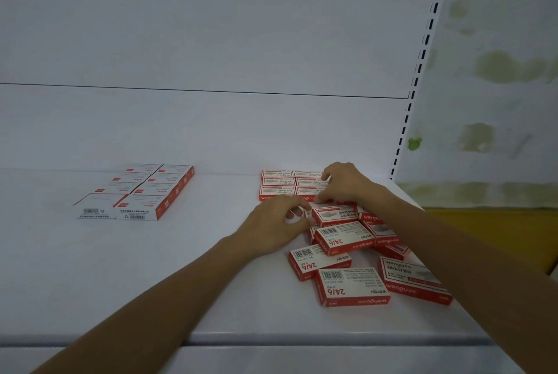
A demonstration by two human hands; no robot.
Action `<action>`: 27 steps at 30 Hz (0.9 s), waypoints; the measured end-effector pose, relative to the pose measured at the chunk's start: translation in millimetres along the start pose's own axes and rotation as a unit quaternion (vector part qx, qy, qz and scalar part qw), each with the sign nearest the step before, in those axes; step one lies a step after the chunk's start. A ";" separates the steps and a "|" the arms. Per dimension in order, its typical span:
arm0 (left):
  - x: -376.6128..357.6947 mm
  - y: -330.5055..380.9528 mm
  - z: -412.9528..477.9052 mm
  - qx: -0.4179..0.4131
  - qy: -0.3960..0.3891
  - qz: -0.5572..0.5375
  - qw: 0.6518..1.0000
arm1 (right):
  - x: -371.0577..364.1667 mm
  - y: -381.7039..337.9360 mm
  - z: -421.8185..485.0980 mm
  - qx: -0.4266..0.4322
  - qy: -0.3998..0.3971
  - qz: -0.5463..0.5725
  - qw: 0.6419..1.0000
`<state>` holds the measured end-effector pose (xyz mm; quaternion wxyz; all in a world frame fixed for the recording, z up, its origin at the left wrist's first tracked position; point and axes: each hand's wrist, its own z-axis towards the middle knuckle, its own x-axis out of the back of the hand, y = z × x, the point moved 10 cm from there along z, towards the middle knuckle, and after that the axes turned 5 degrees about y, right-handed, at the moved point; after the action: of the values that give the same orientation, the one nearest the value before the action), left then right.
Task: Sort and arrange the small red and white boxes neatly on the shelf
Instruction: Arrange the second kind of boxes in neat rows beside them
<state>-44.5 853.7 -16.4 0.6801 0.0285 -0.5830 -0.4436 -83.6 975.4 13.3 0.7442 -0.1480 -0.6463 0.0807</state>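
Observation:
Small red and white boxes lie on the white shelf [211, 252]. A tidy block of them [277, 184] sits in rows against the back wall at centre right. In front of it lies a loose heap [353, 286], boxes at mixed angles and some overlapping. One box [333, 214] lies between my hands, just in front of the tidy block. My left hand [271, 225] pinches its left end. My right hand [344, 183] rests its fingertips on its far edge and hides part of the back rows.
A second neat block of whiter boxes [142, 189] stands at the left of the shelf. The shelf's front lip [302, 339] runs across the bottom. A slotted upright [419, 71] marks the right end, with a stained wall [498, 71] beyond.

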 end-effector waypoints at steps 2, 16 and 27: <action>0.1 0.2 -0.3 0.004 -0.003 0.000 1.000 | 0.1 -0.5 -0.5 0.003 0.003 -0.005 1.000; -13.0 36.5 -24.1 0.010 -0.128 -0.091 0.988 | 32.2 46.8 -27.5 0.021 0.030 0.019 0.999; -36.4 33.5 -19.0 0.087 -0.093 0.154 0.980 | 21.3 55.2 -31.3 0.019 0.002 0.045 0.999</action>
<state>-7.2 888.1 -31.8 0.6781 -0.0434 -0.6774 -0.2818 -45.6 1030.5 11.5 0.7435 -0.1632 -0.6362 0.1259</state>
